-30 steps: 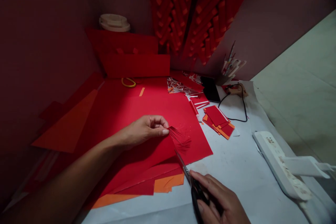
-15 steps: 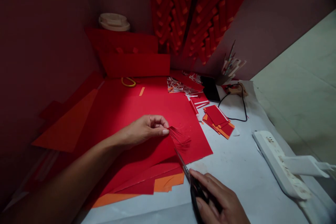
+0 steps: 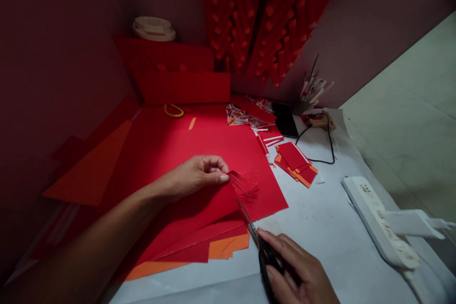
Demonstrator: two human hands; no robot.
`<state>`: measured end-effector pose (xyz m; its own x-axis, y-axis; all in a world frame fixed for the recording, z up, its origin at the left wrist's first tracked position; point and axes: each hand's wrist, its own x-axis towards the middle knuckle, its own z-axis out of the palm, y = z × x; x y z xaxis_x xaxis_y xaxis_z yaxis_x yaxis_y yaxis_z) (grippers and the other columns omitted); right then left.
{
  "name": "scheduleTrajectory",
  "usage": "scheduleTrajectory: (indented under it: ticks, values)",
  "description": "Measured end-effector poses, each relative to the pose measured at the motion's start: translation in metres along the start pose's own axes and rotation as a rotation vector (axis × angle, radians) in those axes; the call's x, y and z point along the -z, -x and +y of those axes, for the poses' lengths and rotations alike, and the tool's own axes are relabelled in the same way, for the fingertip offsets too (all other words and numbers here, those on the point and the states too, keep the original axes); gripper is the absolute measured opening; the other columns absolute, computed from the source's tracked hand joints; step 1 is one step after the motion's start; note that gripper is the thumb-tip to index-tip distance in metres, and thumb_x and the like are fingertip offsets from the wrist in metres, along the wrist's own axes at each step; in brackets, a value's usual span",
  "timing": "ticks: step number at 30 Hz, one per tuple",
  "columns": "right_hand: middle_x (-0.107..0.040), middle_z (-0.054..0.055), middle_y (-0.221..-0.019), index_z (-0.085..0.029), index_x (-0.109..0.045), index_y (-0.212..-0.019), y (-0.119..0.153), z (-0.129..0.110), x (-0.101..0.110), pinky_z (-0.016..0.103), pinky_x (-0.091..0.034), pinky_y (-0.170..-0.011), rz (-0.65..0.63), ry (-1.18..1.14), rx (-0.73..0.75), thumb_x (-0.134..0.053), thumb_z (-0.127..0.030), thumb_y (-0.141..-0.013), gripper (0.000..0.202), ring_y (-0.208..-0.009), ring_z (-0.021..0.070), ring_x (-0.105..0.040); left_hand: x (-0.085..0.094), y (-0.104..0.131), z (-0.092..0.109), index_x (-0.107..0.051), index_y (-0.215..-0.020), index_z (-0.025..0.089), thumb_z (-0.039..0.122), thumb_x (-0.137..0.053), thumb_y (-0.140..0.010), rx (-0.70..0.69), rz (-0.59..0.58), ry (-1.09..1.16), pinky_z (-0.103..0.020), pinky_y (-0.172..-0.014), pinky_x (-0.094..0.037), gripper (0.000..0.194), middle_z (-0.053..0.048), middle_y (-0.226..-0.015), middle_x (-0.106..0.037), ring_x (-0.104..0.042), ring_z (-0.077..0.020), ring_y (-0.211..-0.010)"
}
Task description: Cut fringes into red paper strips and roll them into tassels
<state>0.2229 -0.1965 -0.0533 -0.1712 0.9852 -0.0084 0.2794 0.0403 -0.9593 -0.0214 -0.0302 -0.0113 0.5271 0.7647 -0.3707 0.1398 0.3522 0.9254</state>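
My left hand (image 3: 199, 175) pinches one end of a red paper piece (image 3: 242, 181) between thumb and forefinger. The free side of that piece is cut into fine fringe strips that spread to the right. My right hand (image 3: 299, 268) is wrapped round the black handles of a pair of scissors (image 3: 253, 233). Their blades point up and left, with the tips just below the fringe; whether they touch it I cannot tell. Beneath both lies a large red paper sheet (image 3: 199, 147), on top of red and orange sheets (image 3: 228, 245).
Small red and orange cards (image 3: 297, 164) lie on the white table at right, near a glue stick (image 3: 262, 146). Behind are paper scraps (image 3: 240, 115), a black phone (image 3: 285, 121) and a pen holder (image 3: 302, 104). A white power strip (image 3: 381, 228) stands far right; yellow-handled scissors (image 3: 174, 110) lie back left.
Almost nothing differs. Both hands keep their grips and places, and the whole view has shifted very slightly.
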Motion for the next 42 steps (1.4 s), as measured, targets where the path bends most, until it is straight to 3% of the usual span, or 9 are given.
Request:
scheduleTrajectory:
  ticks: [8, 15, 23, 34, 42]
  values:
    - [-0.071, 0.009, -0.089, -0.024, -0.067, -0.125, -0.001, -0.002, 0.001, 0.02, -0.058, -0.058, 0.025, 0.052, 0.022, -0.06, -0.022, -0.086, 0.04, -0.077, 0.0203, -0.07, 0.0, 0.0, 0.0, -0.061, -0.081, 0.018, 0.04, -0.077, -0.073, 0.003, 0.007, -0.003, -0.023, -0.061, -0.031, 0.028, 0.005, -0.068, -0.058, -0.046, -0.0103, -0.061]
    - [-0.069, 0.009, -0.089, -0.027, -0.066, -0.127, 0.0, 0.002, 0.001, 0.021, -0.056, -0.053, 0.015, 0.043, 0.014, -0.058, -0.021, -0.086, 0.042, -0.077, 0.0211, -0.069, -0.001, 0.001, 0.001, -0.063, -0.08, 0.019, 0.039, -0.076, -0.074, 0.0, 0.011, 0.004, -0.023, -0.06, -0.031, 0.025, 0.004, -0.067, -0.059, -0.047, -0.0103, -0.061]
    - [-0.069, 0.008, -0.089, -0.027, -0.066, -0.127, 0.001, 0.003, 0.002, 0.019, -0.054, -0.047, 0.008, 0.055, 0.007, -0.058, -0.021, -0.086, 0.042, -0.067, 0.0183, -0.068, 0.0, 0.0, -0.001, -0.063, -0.081, 0.018, 0.037, -0.077, -0.074, 0.0, 0.003, 0.014, -0.023, -0.062, -0.032, 0.025, 0.004, -0.067, -0.06, -0.047, -0.01, -0.061]
    - [-0.066, 0.007, -0.088, -0.026, -0.065, -0.127, -0.001, -0.005, 0.003, 0.02, -0.057, -0.056, -0.031, 0.002, -0.044, -0.059, -0.018, -0.085, 0.044, -0.072, 0.0179, -0.067, -0.005, 0.003, 0.003, -0.064, -0.078, 0.016, 0.038, -0.08, -0.071, 0.03, -0.045, 0.036, -0.022, -0.06, -0.03, 0.028, 0.005, -0.066, -0.059, -0.046, -0.009, -0.061]
    - [-0.067, 0.005, -0.091, -0.036, -0.064, -0.127, -0.001, -0.004, 0.002, 0.018, -0.057, -0.061, 0.009, -0.025, -0.014, -0.058, -0.017, -0.085, 0.046, -0.078, 0.0176, -0.069, -0.01, 0.003, 0.005, -0.062, -0.079, 0.015, 0.037, -0.08, -0.071, 0.045, -0.055, 0.072, -0.021, -0.061, -0.029, 0.03, 0.005, -0.066, -0.059, -0.045, -0.008, -0.061]
